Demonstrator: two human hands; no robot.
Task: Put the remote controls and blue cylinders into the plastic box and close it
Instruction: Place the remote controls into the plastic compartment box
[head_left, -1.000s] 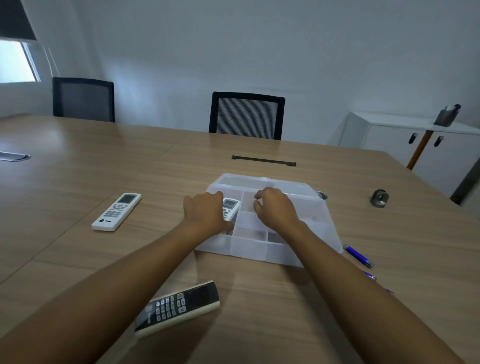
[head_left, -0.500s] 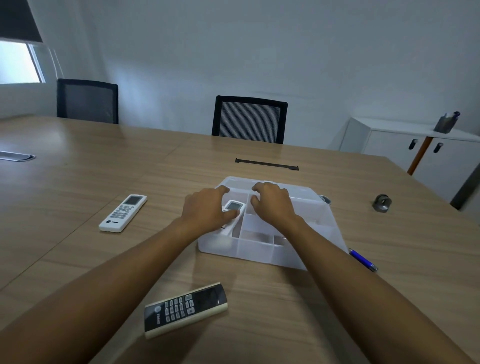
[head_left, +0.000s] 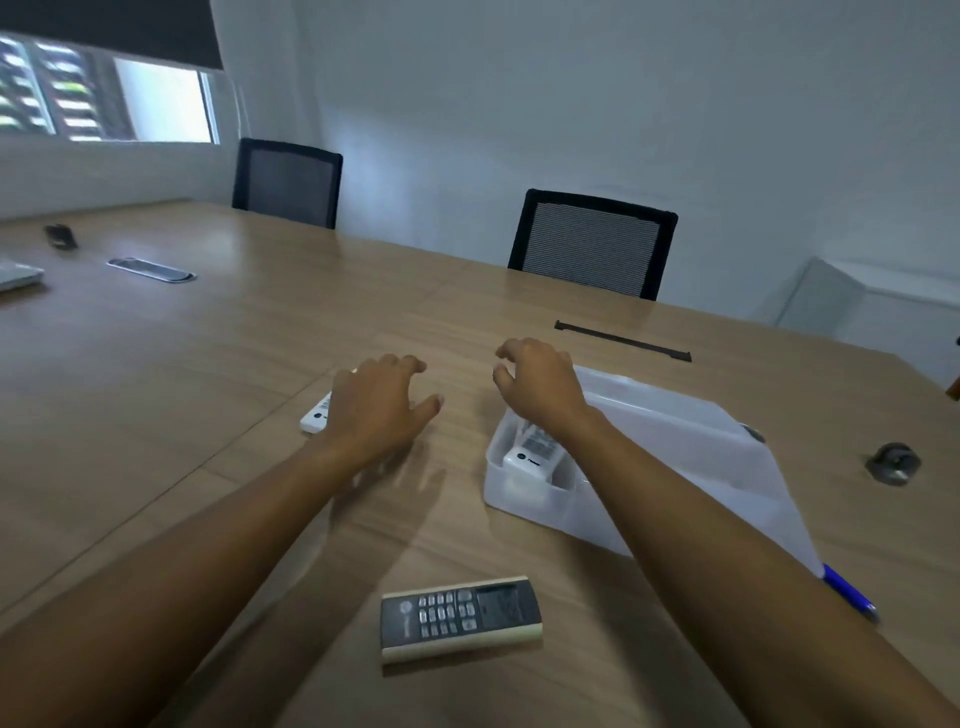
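The clear plastic box (head_left: 524, 499) lies open on the wooden table, with a white remote (head_left: 530, 457) resting in its left compartment. My right hand (head_left: 540, 384) hovers over the box's far left corner, fingers apart and empty. My left hand (head_left: 374, 410) is spread out left of the box, above a second white remote (head_left: 315, 415) that it mostly hides. A dark remote with a cream edge (head_left: 460, 616) lies near me between my forearms. A blue cylinder (head_left: 849, 592) pokes out by the box's right near corner.
A small metal object (head_left: 893, 462) sits on the table to the right of the box. Two black chairs (head_left: 592, 244) stand at the far edge. A cable slot (head_left: 623, 340) lies beyond the box, and a white cabinet (head_left: 872, 306) stands at right.
My left hand has let go of the white remote in the box and moved left over the other white remote. My right hand lifted off the box. The view swung left.
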